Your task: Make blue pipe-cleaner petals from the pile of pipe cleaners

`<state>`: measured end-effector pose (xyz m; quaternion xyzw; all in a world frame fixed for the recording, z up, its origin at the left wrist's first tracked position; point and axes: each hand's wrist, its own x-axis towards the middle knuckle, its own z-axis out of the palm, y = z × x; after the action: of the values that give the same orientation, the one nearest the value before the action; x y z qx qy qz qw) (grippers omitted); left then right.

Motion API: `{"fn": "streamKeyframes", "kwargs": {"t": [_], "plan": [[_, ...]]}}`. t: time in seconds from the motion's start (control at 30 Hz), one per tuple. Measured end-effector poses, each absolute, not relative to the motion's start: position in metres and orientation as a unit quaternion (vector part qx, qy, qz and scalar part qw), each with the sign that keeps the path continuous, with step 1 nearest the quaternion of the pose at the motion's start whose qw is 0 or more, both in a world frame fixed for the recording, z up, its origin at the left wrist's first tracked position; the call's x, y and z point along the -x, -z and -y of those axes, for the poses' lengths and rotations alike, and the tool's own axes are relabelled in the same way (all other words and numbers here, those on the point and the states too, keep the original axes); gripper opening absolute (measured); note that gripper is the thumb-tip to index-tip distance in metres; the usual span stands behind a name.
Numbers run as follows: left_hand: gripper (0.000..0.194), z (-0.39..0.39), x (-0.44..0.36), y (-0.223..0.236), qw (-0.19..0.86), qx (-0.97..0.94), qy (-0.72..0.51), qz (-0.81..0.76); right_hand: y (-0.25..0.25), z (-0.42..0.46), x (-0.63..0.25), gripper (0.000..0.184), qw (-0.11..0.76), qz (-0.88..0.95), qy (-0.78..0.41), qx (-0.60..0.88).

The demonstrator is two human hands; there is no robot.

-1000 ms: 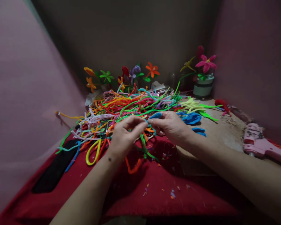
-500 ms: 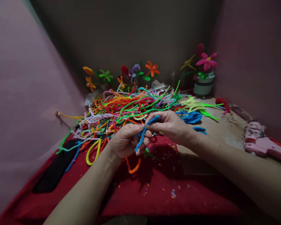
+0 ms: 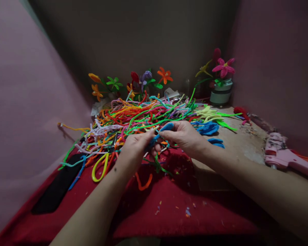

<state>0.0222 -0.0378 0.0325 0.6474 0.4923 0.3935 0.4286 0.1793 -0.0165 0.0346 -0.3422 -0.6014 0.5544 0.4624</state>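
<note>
Between my two hands is a blue pipe cleaner piece, held just in front of the pile. My left hand is closed on its lower end, thumb on top, and hides much of that part. Thumb and fingers of my right hand pinch it near the middle, with a blue end showing above them. To the right lie bent blue pipe cleaner pieces and a smaller blue pair. Behind my hands spreads a tangled heap of pipe cleaners in many colours.
Pipe cleaner flowers stand along the back, some in a pale pot. A pink glue gun rests at right. On the red cloth lie a black strip, a yellow loop and small scraps.
My left hand has turned and closed further over the blue pipe cleaner piece. Its lower end, which hung visible before, is now mostly hidden. The whole view has shifted slightly.
</note>
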Motion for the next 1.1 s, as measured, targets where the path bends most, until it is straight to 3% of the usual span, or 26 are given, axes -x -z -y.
{"fn": "streamKeyframes", "kwargs": {"t": [0.1, 0.2, 0.3, 0.43, 0.5, 0.77, 0.9, 1.1], "plan": [[0.039, 0.031, -0.014, -0.038, 0.673, -0.492, -0.349, -0.428, -0.038, 0.017, -0.183, 0.008, 0.465, 0.601, -0.572, 0.308], [0.032, 0.032, -0.013, -0.04, 0.721, -0.465, -0.336, -0.389, -0.036, 0.016, -0.183, 0.008, 0.458, 0.619, -0.565, 0.297], [0.025, 0.037, -0.017, -0.037, 0.639, -0.544, -0.335, -0.428, -0.031, 0.016, -0.18, 0.008, 0.469, 0.639, -0.522, 0.316], [0.017, 0.042, -0.022, -0.029, 0.278, -0.719, -0.383, -0.508, -0.025, 0.016, -0.176, 0.011, 0.494, 0.667, -0.41, 0.377], [0.015, 0.042, -0.024, -0.026, 0.189, -0.754, -0.379, -0.503, -0.023, 0.017, -0.176, 0.012, 0.492, 0.691, -0.362, 0.387], [0.021, 0.042, -0.025, -0.04, 0.389, -0.688, -0.332, -0.516, -0.024, 0.017, -0.177, 0.019, 0.516, 0.707, -0.328, 0.356], [0.02, 0.042, -0.027, -0.045, 0.409, -0.674, -0.361, -0.499, -0.024, 0.018, -0.177, 0.026, 0.522, 0.714, -0.311, 0.347], [0.024, 0.04, -0.024, -0.045, 0.421, -0.689, -0.334, -0.486, -0.022, 0.026, -0.176, 0.027, 0.506, 0.762, -0.18, 0.362]]}}
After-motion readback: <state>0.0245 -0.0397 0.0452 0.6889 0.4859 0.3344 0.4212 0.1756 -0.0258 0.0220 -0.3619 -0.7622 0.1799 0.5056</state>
